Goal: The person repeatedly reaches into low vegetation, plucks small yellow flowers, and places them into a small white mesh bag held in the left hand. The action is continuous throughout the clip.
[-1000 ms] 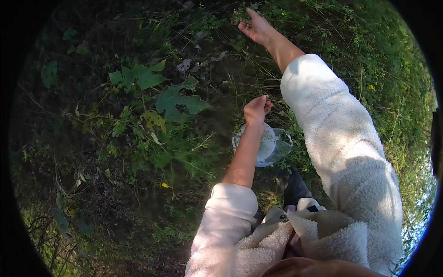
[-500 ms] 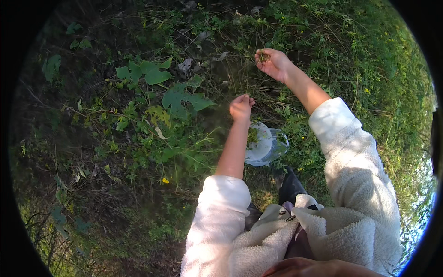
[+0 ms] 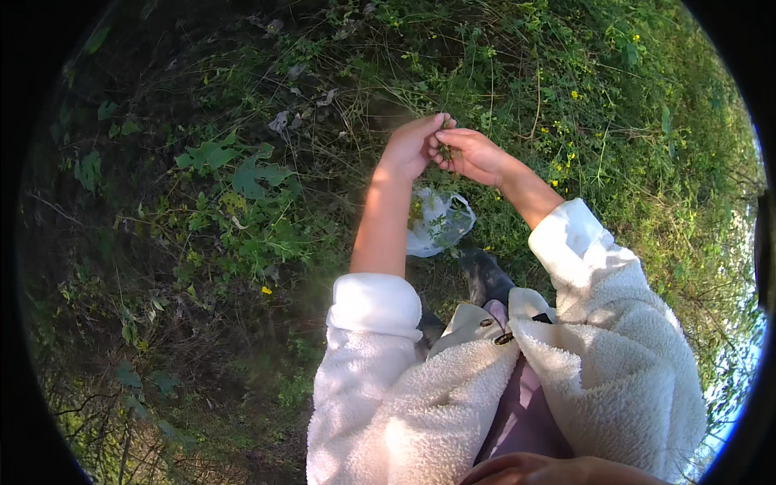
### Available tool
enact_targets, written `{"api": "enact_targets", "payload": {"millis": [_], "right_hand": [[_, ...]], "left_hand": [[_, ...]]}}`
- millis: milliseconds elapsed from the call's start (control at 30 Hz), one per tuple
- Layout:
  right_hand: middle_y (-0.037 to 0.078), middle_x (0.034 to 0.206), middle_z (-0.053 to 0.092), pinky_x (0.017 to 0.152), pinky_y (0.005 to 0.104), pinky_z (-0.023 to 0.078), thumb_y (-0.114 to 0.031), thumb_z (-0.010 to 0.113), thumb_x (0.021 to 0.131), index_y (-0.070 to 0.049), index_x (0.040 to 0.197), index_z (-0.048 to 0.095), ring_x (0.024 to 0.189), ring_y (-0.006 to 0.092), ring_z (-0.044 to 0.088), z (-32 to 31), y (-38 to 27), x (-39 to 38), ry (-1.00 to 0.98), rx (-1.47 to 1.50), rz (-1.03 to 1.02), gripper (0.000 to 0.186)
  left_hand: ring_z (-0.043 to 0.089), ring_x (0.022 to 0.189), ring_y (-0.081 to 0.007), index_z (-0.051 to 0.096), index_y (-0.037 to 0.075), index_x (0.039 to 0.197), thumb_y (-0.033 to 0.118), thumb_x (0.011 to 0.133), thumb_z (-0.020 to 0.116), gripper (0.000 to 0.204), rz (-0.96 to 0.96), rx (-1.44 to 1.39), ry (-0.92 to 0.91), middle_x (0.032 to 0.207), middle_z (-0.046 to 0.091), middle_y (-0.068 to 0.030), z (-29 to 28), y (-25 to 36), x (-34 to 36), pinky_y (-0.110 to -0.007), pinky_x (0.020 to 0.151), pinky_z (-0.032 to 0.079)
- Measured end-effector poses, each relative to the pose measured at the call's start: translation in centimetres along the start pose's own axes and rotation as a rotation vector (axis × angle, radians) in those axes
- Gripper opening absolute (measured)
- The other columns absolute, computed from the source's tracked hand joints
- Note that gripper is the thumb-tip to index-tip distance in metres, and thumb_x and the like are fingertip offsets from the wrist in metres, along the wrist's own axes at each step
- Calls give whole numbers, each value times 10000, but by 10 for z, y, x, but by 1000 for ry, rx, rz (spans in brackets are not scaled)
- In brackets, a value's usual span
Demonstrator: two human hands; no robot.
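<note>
My two hands meet above the undergrowth, fingertips touching or nearly so. Bent in a pinch, the fingers of my right hand point(image 3: 475, 157) are closed on small green sprigs point(image 3: 444, 150). My left hand point(image 3: 411, 147) is closed too, its thumb and fingers at the upper end of the same sprigs; its palm side is partly hidden. Below the hands, a whitish see-through plastic bag point(image 3: 436, 230) sits open on the ground with some greenery in it. My left forearm passes close to its left side.
Tangled weeds and dry stems surround me. A broad-leaved plant point(image 3: 257, 176) grows to the left, near grey withered leaves point(image 3: 279, 122). Small yellow flowers point(image 3: 572, 156) dot the greenery at right. A dark boot point(image 3: 485, 275) stands just below the bag.
My hands were apart and have come together: the left rose, while the right moved down with the sprigs. The view has shifted, with the bag and plants now further left.
</note>
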State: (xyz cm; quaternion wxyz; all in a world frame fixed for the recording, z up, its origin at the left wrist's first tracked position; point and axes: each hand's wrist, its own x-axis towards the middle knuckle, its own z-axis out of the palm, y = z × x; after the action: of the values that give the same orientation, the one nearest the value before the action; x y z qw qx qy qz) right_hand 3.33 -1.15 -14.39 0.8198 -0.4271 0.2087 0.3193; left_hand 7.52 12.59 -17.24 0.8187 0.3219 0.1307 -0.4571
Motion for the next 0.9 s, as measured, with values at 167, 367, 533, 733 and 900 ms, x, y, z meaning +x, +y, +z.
{"api": "enact_targets", "payload": {"millis": [167, 367, 533, 733, 900], "right_hand": [[10, 771, 509, 600, 208, 413, -203, 424, 891, -47, 834, 524, 664, 88, 467, -9, -6, -29, -35, 63, 14, 194], [-27, 676, 448, 506, 180, 323, -251, 401, 889, -90, 750, 486, 584, 57, 386, -14, 4, -44, 41, -138, -44, 229], [-42, 612, 362, 407, 203, 220, -270, 385, 884, -108, 666, 401, 461, 44, 270, -4, 17, -52, 128, -165, -94, 273], [-41, 613, 336, 365, 166, 173, -243, 376, 890, -103, 677, 385, 444, 36, 233, -2, 20, -60, 134, 141, 23, 254], [-15, 651, 361, 369, 157, 212, -191, 371, 898, -66, 722, 397, 479, 42, 259, 2, 20, -85, 108, 271, 152, 217]], "left_hand": [[525, 633, -166, 538, 41, 929, 166, 846, 508, 153, 71, -156, 42, 812, 576, -55, 21, -5, -7, -302, 549, 439], [543, 725, -166, 537, 24, 909, 115, 832, 514, 122, 182, -227, 264, 820, 573, -62, 32, -27, 5, -326, 696, 484], [536, 701, -133, 532, 8, 907, 55, 841, 466, 104, 232, -320, 318, 796, 565, -60, 30, -43, 13, -293, 742, 478], [524, 664, -129, 518, -22, 888, 29, 843, 455, 93, 338, -304, 283, 766, 542, -65, 39, -58, 12, -255, 686, 490], [519, 621, -111, 532, -19, 877, 49, 840, 490, 88, 398, -230, 434, 748, 551, -65, 39, -60, 13, -252, 635, 506]]}}
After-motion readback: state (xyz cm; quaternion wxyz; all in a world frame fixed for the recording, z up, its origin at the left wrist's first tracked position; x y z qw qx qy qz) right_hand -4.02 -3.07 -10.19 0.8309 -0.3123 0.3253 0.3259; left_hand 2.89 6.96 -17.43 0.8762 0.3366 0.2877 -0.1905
